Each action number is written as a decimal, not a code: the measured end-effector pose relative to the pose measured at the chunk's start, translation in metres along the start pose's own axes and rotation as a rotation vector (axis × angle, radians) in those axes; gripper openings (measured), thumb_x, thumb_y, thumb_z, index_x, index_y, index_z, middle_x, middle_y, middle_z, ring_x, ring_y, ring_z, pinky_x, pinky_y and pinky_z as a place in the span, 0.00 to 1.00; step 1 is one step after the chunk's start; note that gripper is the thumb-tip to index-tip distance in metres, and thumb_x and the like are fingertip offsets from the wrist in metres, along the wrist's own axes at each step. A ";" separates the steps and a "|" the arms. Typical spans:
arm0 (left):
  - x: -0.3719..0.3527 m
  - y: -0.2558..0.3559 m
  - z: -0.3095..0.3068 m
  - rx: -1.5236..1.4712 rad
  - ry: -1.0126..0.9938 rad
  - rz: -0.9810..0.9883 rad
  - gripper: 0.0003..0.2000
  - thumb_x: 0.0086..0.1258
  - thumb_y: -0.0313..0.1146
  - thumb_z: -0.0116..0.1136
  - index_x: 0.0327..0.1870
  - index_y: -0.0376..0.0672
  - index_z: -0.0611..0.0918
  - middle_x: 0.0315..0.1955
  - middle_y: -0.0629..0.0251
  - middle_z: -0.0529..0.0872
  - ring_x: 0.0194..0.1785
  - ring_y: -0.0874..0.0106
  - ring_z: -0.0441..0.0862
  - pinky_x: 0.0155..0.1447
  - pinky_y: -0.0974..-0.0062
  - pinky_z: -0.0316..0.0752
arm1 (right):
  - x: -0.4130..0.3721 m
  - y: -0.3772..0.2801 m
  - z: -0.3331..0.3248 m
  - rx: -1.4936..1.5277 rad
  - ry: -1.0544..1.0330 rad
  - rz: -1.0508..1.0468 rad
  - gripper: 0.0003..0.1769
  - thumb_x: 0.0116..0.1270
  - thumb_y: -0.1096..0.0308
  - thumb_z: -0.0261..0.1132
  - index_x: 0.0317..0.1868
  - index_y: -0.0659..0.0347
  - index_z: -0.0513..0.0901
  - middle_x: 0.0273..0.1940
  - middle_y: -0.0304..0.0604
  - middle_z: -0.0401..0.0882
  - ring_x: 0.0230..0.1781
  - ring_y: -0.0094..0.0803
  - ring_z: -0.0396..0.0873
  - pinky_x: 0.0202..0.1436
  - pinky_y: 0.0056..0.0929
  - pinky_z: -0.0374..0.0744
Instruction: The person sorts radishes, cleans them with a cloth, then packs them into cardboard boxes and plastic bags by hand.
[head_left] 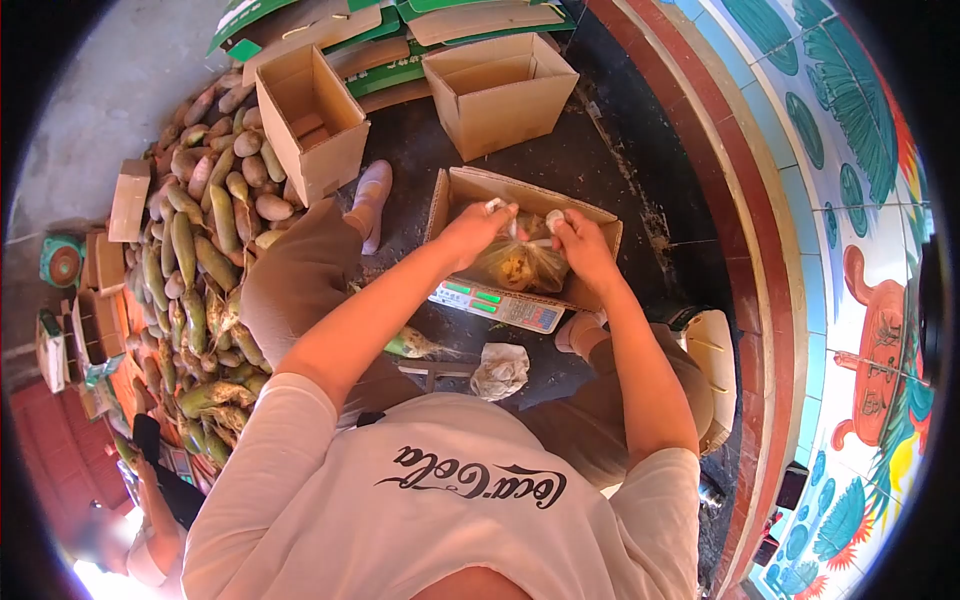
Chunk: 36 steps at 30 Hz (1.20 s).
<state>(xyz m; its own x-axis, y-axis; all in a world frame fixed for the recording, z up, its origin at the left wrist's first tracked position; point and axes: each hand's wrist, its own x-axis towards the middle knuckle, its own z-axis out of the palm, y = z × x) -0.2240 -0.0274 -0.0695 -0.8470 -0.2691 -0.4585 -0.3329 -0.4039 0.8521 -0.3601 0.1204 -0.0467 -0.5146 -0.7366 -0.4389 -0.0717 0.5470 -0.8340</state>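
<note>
A clear plastic bag [518,268] with yellowish-brown contents sits inside an open cardboard box [606,232]. My left hand [478,234] is closed on one gathered end of the bag's top. On the other side, my right hand [584,246] pinches the opposite end, with the whitish plastic stretched between both hands. What lies inside the bag is too blurred to name. Under the near side of the box, a digital scale [492,305] shows green lit displays and a keypad.
Two more open cardboard boxes [325,150] [500,95] stand beyond. At left lies a large pile of long green radishes and reddish-brown roots [215,230]. Crumpled plastic [500,371] and a radish [412,343] lie near my legs. Another person [150,530] is at lower left.
</note>
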 end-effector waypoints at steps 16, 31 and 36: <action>0.010 -0.019 0.007 0.257 -0.087 0.236 0.08 0.70 0.30 0.49 0.35 0.36 0.79 0.28 0.65 0.82 0.34 0.75 0.79 0.41 0.74 0.74 | 0.004 0.015 0.019 -0.198 0.078 -0.308 0.19 0.58 0.71 0.57 0.51 0.68 0.73 0.41 0.59 0.78 0.39 0.50 0.78 0.46 0.37 0.75; 0.006 -0.012 0.022 0.747 0.163 0.405 0.10 0.52 0.25 0.62 0.35 0.36 0.78 0.31 0.59 0.81 0.36 0.62 0.79 0.41 0.68 0.73 | 0.005 0.006 0.023 -0.341 0.121 -0.294 0.12 0.59 0.70 0.61 0.43 0.64 0.78 0.41 0.57 0.79 0.46 0.54 0.76 0.50 0.41 0.73; 0.008 0.001 0.030 1.179 0.250 0.981 0.07 0.49 0.25 0.58 0.29 0.41 0.75 0.28 0.59 0.74 0.35 0.56 0.75 0.41 0.64 0.72 | 0.021 0.025 0.031 -0.122 0.051 -0.243 0.14 0.59 0.72 0.60 0.46 0.62 0.78 0.44 0.58 0.78 0.49 0.52 0.75 0.52 0.39 0.73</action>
<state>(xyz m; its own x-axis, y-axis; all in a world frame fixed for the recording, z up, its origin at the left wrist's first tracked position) -0.2432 -0.0038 -0.0652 -0.8721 -0.1892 0.4512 0.0632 0.8709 0.4874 -0.3465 0.1062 -0.0867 -0.5122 -0.8325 -0.2110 -0.2992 0.4033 -0.8648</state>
